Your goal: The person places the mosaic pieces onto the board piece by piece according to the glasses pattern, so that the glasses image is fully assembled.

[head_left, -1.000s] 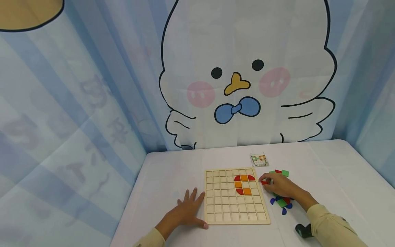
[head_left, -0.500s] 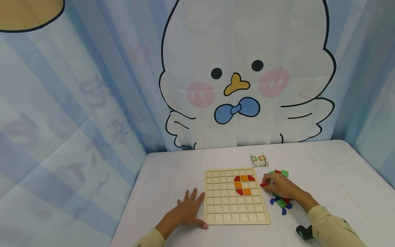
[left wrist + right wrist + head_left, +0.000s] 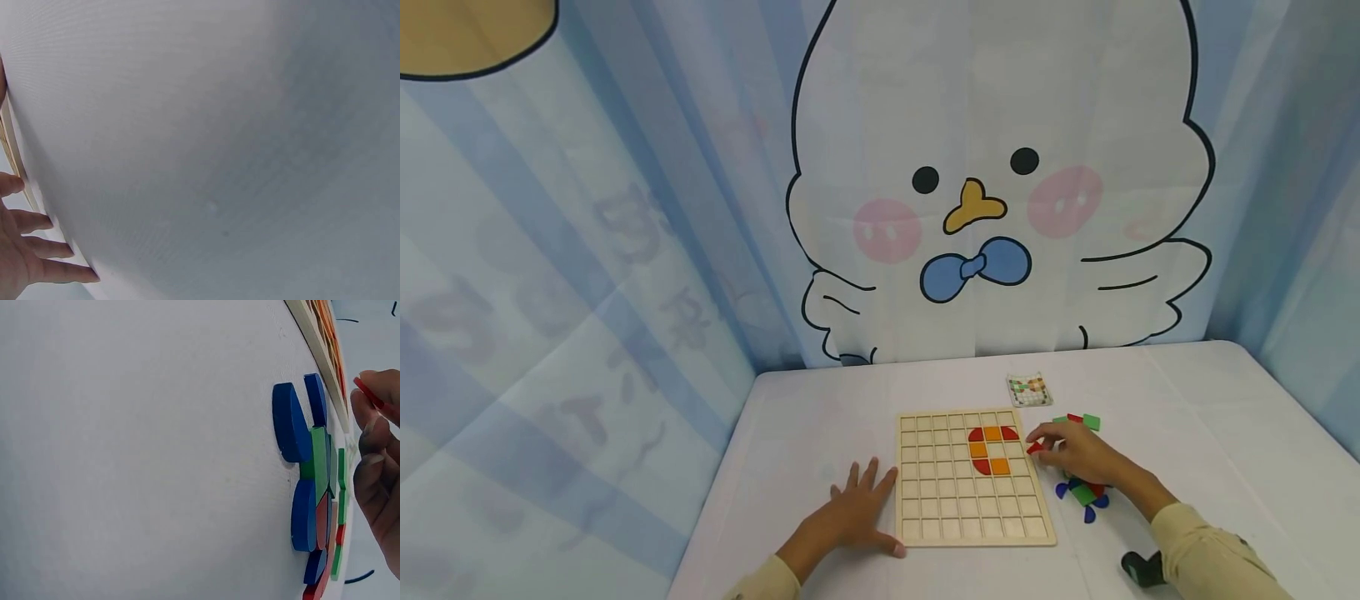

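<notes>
Wooden grid board (image 3: 951,507) lies on the white counter (image 3: 820,417), orange squares (image 3: 992,433) and red quarter-rounds (image 3: 976,435) in some cells; the left hand (image 3: 853,508), fingers spread, rests along its left edge. Just beside the right edge, the right hand (image 3: 1078,450) pinches a red piece (image 3: 1034,447) in its fingers, shifted slightly toward the board since half a second ago and showing more of its face. Near that hand, the right wrist view gives what the head view barely shows: thick, smooth sides and curved edges on blue pieces (image 3: 290,423), beside green pieces (image 3: 319,464). Beyond lies a patterned card (image 3: 1030,390), then a cartoon-printed curtain (image 3: 1075,83).
</notes>
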`<control>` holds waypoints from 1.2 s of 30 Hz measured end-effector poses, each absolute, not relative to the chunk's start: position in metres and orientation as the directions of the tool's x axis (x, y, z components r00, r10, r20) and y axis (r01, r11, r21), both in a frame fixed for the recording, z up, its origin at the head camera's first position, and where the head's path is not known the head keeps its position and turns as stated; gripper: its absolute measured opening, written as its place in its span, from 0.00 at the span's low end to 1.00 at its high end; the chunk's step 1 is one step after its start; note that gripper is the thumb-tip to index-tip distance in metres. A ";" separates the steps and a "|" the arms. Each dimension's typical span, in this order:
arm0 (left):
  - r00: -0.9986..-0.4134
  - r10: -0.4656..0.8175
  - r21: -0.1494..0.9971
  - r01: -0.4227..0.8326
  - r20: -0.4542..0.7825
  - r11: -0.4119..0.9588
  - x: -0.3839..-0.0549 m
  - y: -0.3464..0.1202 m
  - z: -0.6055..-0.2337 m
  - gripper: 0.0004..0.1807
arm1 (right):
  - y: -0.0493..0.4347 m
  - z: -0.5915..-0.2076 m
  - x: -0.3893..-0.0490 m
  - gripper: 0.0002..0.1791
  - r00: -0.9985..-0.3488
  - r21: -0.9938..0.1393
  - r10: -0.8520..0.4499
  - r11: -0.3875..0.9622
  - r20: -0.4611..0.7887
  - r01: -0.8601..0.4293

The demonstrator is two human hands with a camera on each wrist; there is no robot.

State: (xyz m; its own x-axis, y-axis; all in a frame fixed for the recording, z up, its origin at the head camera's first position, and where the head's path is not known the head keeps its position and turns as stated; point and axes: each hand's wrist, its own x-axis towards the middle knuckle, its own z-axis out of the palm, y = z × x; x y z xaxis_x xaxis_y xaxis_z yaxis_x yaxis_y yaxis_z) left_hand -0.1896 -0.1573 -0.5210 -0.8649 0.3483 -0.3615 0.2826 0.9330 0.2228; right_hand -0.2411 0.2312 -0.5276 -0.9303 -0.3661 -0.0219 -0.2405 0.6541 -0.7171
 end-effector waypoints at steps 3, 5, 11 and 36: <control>-0.865 0.348 0.226 0.280 -0.362 0.933 -0.189 -0.157 -0.520 0.65 | 0.229 -0.527 -0.240 0.14 -0.930 -0.750 -0.366 0.626 -0.044 -0.211; -0.865 0.346 0.226 0.278 -0.363 0.934 -0.189 -0.157 -0.519 0.65 | 0.228 -0.528 -0.240 0.14 -0.926 -0.761 -0.376 0.613 -0.044 -0.213; -0.866 0.342 0.224 0.275 -0.365 0.935 -0.188 -0.157 -0.517 0.65 | 0.226 -0.534 -0.242 0.11 -0.893 -0.777 -0.449 0.569 -0.018 -0.270; -0.866 0.338 0.233 0.266 -0.369 0.935 -0.189 -0.157 -0.519 0.65 | 0.211 -0.540 -0.240 0.11 -0.910 -0.665 -0.413 0.671 0.031 -0.327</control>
State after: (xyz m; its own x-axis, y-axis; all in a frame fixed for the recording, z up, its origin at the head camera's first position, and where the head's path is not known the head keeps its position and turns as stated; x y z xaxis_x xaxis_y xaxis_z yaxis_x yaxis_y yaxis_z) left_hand -0.1889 -0.1568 -0.5188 -0.8658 0.3381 -0.3689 0.2661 0.9354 0.2327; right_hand -0.2400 0.2112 -0.5399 -0.9102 -0.4130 0.0312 -0.3273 0.6709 -0.6654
